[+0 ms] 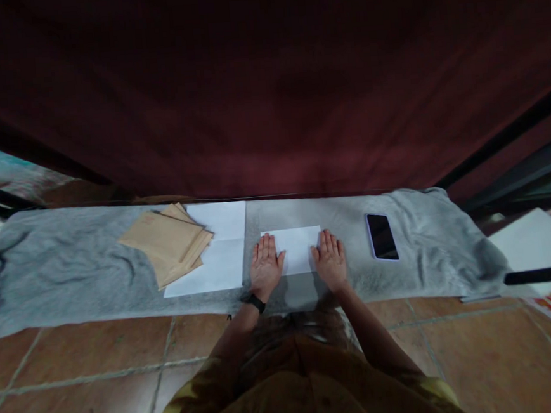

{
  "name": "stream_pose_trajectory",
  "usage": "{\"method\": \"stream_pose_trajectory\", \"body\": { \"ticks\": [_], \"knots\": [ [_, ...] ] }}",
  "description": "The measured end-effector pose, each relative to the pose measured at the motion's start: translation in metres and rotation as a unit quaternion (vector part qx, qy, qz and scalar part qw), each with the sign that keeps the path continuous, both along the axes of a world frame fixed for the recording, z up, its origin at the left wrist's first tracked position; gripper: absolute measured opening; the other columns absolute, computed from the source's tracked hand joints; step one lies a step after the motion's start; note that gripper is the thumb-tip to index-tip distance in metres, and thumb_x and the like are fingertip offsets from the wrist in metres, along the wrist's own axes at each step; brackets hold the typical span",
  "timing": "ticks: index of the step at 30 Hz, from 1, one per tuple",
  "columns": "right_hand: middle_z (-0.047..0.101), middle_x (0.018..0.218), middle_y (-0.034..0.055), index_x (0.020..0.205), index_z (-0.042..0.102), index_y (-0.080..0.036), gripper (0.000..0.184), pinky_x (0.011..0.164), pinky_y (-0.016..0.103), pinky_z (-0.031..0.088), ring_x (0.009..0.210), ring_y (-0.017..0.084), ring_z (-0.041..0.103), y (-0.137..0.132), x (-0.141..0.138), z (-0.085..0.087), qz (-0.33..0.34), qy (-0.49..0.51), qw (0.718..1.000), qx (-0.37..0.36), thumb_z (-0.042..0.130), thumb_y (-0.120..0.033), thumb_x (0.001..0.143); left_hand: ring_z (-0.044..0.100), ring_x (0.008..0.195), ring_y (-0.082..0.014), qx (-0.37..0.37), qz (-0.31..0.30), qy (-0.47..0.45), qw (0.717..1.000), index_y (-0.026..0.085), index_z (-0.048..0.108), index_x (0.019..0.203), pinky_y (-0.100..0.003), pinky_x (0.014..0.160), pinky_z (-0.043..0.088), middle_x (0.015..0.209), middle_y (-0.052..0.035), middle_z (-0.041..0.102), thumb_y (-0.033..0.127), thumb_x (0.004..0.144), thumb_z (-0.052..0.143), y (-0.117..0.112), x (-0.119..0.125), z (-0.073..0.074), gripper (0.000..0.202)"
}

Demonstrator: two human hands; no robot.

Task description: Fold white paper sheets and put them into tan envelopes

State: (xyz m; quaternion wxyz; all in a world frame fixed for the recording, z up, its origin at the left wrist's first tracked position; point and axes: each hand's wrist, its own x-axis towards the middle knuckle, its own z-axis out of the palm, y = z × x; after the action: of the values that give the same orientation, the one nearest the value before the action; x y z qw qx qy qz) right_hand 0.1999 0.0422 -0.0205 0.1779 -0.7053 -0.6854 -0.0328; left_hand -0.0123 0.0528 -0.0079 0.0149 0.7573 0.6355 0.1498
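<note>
A small white sheet of paper (298,249) lies flat on a grey cloth (343,214) in front of me; whether it is folded I cannot tell. My left hand (265,266) rests palm down over its left edge, fingers stretched out and thumb pointing inward. Over the right edge lies my right hand (330,258), also flat, with its fingers straight. Neither hand grips anything. To the left is a larger white sheet (224,249) with a crease across it. Several brown envelopes (164,241) are fanned out, partly covering that sheet.
A phone (381,237) in a light purple case lies right of my hands. The grey cloth covers a long, narrow surface. Behind it hangs a dark red curtain (268,118). A white board-like item (540,243) and a black bar (545,274) are at the far right. Below is tiled floor (105,404).
</note>
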Motion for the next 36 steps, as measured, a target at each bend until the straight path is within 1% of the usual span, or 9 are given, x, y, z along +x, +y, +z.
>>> {"method": "stream_pose_trajectory", "body": {
  "ticks": [5,8,10,12,16,22,29,33,36],
  "knots": [
    [0.041,0.16,0.0206,0.156,0.037,-0.004,0.061,0.12,0.051,0.029,0.147,0.032,0.039,-0.01,0.005,0.005,-0.024,0.0,1.0,-0.02,0.029,-0.039,0.107,0.031,0.153,-0.0309,0.011,0.015,-0.01,1.0,0.004,0.035,0.156,-0.052,0.125,0.03,0.162,-0.0202,0.037,0.038,0.105,0.032,-0.003,-0.008,0.0,0.061],
    [0.038,0.162,0.0208,0.156,0.037,-0.003,0.058,0.122,0.052,0.028,0.148,0.032,0.038,-0.012,0.0,0.009,-0.037,0.006,0.999,-0.017,0.03,-0.034,0.106,0.03,0.154,-0.0319,0.027,0.024,-0.011,0.999,0.003,0.034,0.156,-0.053,0.125,0.029,0.163,-0.021,0.035,0.034,0.105,0.032,-0.008,-0.002,0.004,0.06],
    [0.035,0.164,0.0196,0.157,0.035,-0.005,0.057,0.122,0.051,0.028,0.15,0.031,0.035,-0.013,-0.011,0.01,-0.008,0.014,1.0,-0.013,0.031,-0.03,0.106,0.027,0.155,-0.03,0.037,0.004,-0.011,0.999,0.005,0.032,0.158,-0.051,0.126,0.027,0.165,-0.0183,0.032,0.032,0.105,0.032,-0.012,0.009,0.007,0.059],
    [0.035,0.164,0.0184,0.158,0.034,-0.006,0.057,0.122,0.05,0.03,0.151,0.028,0.034,-0.014,-0.026,0.01,0.053,0.027,0.998,-0.013,0.032,-0.028,0.105,0.026,0.156,-0.0266,0.033,-0.038,-0.011,0.999,0.008,0.029,0.159,-0.048,0.126,0.028,0.166,-0.0149,0.032,0.029,0.105,0.032,-0.017,0.022,0.007,0.058],
    [0.045,0.159,0.0157,0.157,0.038,-0.012,0.054,0.122,0.052,0.031,0.149,0.026,0.039,-0.022,-0.048,0.005,0.132,0.038,0.991,-0.01,0.035,-0.027,0.105,0.029,0.154,-0.0249,0.006,-0.069,0.01,0.998,0.007,0.033,0.157,-0.047,0.125,0.031,0.165,-0.0151,0.035,0.017,0.101,0.029,-0.027,0.033,0.0,0.057],
    [0.043,0.16,0.0159,0.158,0.034,-0.011,0.057,0.122,0.048,0.028,0.148,0.027,0.039,-0.033,-0.036,-0.003,0.064,0.013,0.998,0.001,0.033,-0.036,0.107,0.03,0.154,-0.0274,0.025,-0.042,0.018,0.999,0.006,0.036,0.156,-0.049,0.125,0.032,0.162,-0.0175,0.038,0.032,0.105,0.033,-0.033,0.011,-0.004,0.057],
    [0.043,0.159,0.0179,0.158,0.035,-0.006,0.062,0.122,0.049,0.025,0.146,0.03,0.041,-0.043,-0.021,-0.006,-0.006,-0.001,1.0,-0.003,0.03,-0.042,0.107,0.035,0.152,-0.0296,0.067,0.007,-0.003,0.998,0.007,0.03,0.159,-0.052,0.121,0.036,0.159,-0.0202,0.042,0.036,0.106,0.032,-0.036,-0.006,-0.006,0.06],
    [0.044,0.159,0.0185,0.157,0.036,-0.006,0.061,0.122,0.05,0.026,0.146,0.03,0.042,-0.045,-0.017,-0.009,-0.011,0.001,1.0,0.001,0.029,-0.04,0.107,0.037,0.151,-0.0304,0.075,0.014,-0.013,0.997,0.008,0.03,0.159,-0.052,0.121,0.037,0.158,-0.0202,0.044,0.035,0.105,0.032,-0.036,-0.008,-0.01,0.06],
    [0.044,0.159,0.0185,0.158,0.036,-0.009,0.058,0.121,0.052,0.027,0.147,0.029,0.041,-0.041,-0.02,-0.006,-0.009,0.01,1.0,0.009,0.028,-0.036,0.108,0.034,0.152,-0.03,0.079,0.008,-0.02,0.997,0.008,0.03,0.159,-0.053,0.122,0.035,0.16,-0.0195,0.042,0.032,0.105,0.032,-0.032,0.001,-0.01,0.059]
  ]
}}
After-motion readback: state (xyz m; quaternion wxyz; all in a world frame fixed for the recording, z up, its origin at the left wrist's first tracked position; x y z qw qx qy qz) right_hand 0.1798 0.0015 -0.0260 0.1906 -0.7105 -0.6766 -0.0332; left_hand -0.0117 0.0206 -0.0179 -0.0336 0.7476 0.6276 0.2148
